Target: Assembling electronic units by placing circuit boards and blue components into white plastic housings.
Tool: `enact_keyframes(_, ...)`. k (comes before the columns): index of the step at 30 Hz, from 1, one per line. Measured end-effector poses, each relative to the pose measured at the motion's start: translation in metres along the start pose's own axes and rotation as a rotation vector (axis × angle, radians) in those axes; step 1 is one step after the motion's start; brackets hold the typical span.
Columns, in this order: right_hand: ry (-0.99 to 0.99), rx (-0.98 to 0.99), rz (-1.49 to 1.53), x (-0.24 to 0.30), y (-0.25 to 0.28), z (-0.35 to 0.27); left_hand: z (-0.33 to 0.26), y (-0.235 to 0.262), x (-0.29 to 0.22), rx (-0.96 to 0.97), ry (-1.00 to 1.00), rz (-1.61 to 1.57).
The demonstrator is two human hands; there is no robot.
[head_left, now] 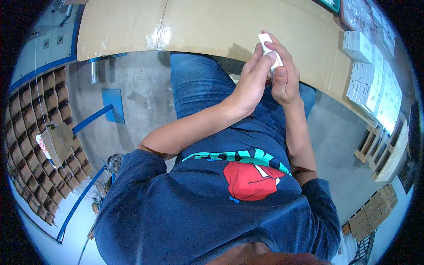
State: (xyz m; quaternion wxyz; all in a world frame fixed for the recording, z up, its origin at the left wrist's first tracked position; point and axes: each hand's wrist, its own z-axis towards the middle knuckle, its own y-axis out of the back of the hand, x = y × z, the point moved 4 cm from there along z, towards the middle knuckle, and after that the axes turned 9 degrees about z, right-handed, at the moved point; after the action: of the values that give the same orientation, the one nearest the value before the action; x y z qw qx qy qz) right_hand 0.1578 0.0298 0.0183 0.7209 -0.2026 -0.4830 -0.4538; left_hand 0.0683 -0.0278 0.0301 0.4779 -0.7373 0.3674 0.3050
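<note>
A small, narrow white piece (264, 40), like a slim carton or folded card, is held up between my two hands above my lap, by the near edge of the cardboard-covered table (203, 31). My left hand (252, 81) is closed on its left side, with the thumb pressed along its face. My right hand (289, 81) is wrapped round the right side, fingers curled behind and thumb near the lower end. The fingers hide part of the piece, so its exact kind cannot be made out.
White boxes (369, 86) are stacked on a wooden pallet (388, 150) at the right, with clear plastic wrap (357, 15) beyond. Brown cardboard dividers (39, 145) stand at the left near a blue metal frame (95, 117). More brown cartons (373, 212) sit at the lower right.
</note>
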Motion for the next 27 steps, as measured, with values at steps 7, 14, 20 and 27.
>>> enact_keyframes(7,-0.038,-0.004,0.0,0.001,0.001,0.0,0.0,-0.001,-0.001,-0.013,-0.012,-0.027)
enact_keyframes(14,-0.063,0.01,0.002,0.0,0.003,0.004,0.003,0.0,-0.003,0.051,0.002,-0.025)
enact_keyframes(20,-0.164,-0.138,0.236,0.012,0.017,0.018,0.005,0.018,-0.015,-0.045,-0.264,0.374)
enact_keyframes(27,-0.437,0.073,0.393,0.03,0.012,0.028,0.004,0.026,-0.022,0.071,-0.551,0.7)
